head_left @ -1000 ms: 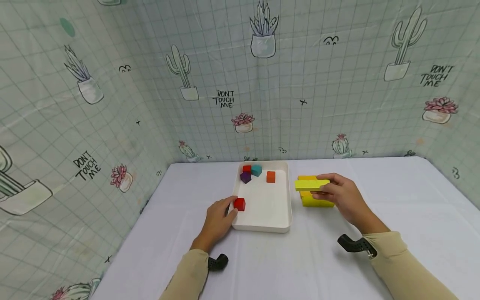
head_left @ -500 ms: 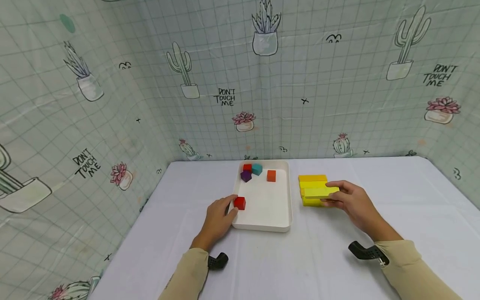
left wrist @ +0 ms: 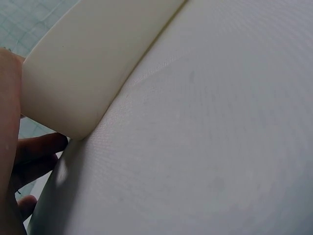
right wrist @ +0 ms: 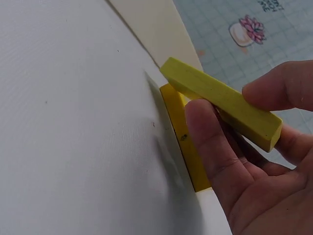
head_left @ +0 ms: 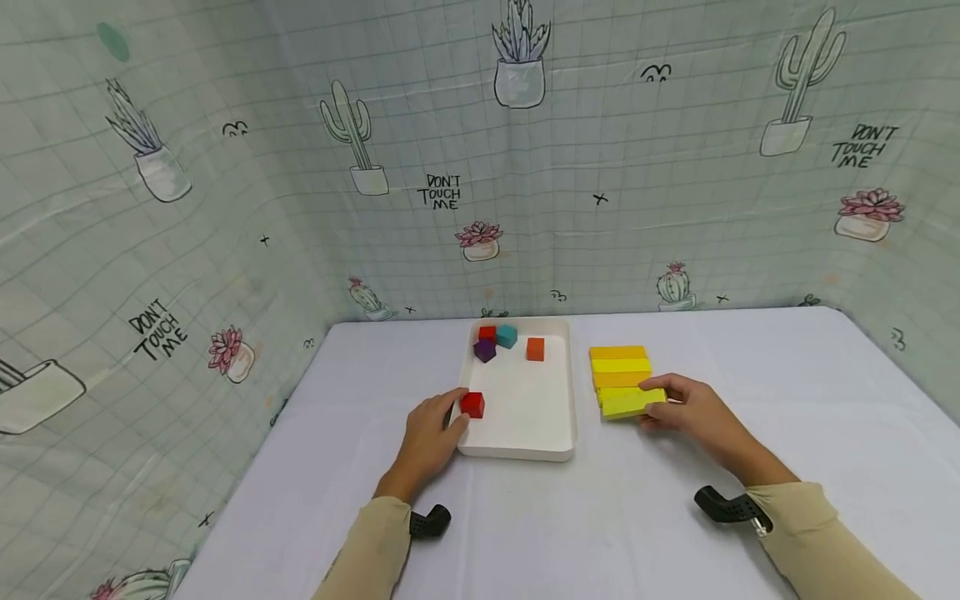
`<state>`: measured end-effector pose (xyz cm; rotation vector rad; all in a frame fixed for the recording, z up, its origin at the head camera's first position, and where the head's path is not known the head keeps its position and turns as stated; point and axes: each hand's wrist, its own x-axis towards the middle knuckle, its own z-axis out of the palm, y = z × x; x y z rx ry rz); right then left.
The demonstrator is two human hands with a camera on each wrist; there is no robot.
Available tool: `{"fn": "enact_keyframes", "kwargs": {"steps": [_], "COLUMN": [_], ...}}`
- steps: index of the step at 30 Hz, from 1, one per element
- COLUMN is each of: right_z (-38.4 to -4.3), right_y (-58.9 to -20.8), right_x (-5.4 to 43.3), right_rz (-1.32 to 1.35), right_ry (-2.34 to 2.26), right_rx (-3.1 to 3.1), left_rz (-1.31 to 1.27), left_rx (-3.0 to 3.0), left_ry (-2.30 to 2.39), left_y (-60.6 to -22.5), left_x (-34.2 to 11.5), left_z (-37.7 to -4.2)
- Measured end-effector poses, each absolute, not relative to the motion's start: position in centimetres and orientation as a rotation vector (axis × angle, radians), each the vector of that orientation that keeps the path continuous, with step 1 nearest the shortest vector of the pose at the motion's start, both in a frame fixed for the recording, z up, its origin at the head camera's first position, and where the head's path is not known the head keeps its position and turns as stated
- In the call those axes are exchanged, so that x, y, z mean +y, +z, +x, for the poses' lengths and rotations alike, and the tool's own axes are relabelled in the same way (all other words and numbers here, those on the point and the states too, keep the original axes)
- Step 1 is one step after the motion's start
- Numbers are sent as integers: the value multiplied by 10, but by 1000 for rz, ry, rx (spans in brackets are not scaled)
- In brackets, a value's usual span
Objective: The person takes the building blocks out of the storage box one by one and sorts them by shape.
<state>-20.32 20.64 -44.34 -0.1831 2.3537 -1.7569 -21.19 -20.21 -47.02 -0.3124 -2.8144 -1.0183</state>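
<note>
My right hand point(head_left: 693, 412) pinches a yellow bar-shaped block point(right wrist: 220, 103) between thumb and fingers. In the right wrist view the bar is tilted, above another yellow block point(right wrist: 188, 156) on the table. From the head view, it overlaps the near end of a side-by-side row of yellow blocks point(head_left: 618, 365). My left hand point(head_left: 429, 437) grips the left side of a white tray point(head_left: 517, 455); in the left wrist view its fingers point(left wrist: 41, 144) are partly hidden by the tray wall. A red cube point(head_left: 473, 406) lies in the tray beside the thumb and index fingertips.
At the tray's far end are another red block point(head_left: 487, 333), a teal block point(head_left: 507, 336), a purple block point(head_left: 485, 349) and an orange block point(head_left: 536, 349). A white cloth covers the table point(head_left: 570, 533). Behind it hangs a cactus-print curtain point(head_left: 555, 167).
My right hand has brought the yellow block nearer and down, from over the middle of the row to its near end. The left hand stays at the tray.
</note>
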Motion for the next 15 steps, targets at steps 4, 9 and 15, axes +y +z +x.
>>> {"fn": "enact_keyframes", "kwargs": {"steps": [4,9,15], "right_z": [-206,-204,-199], "right_y": [-444,-445,-448], "right_x": [205,203,198], "right_rz": [-179,-160,-159], "right_ry": [-1693,-1629,-1476], "right_rx": [2389,2432,2577], "left_rz": [-306,-323,-314], "left_rx": [-2805,-2805,-2812], "left_ry": [-1024,-1030,-1020], "left_y": [-470,-471,-472], "left_x": [-205,-205,-204], "left_z": [-212,-214,-213]}}
